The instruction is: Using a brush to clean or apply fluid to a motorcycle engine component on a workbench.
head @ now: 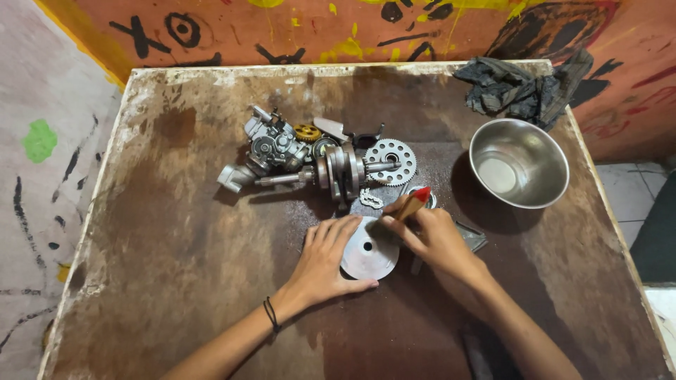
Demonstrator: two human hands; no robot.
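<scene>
Stained brown table [176,232], painted orange wall [232,35], left hand [327,257] flat on metal disc [370,257], right hand [433,236] pinching red-tipped brush [412,204], steel bowl [519,162] nearby

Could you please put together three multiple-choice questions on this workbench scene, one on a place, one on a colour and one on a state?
1. Where does the steel bowl stand on the board?
A. right of the pile of engine parts
B. left of the pile
C. on top of the pile

2. What colour is the tip of the tool in the right hand?
A. green
B. red
C. white

3. What is the left hand doing?
A. hanging off the board
B. gripping the bowl
C. lying flat on the round metal disc

Answers: 1 A, the bowl sits toward the right edge; 2 B, the tip above the fingers is red; 3 C, its fingers spread over the disc.
</scene>
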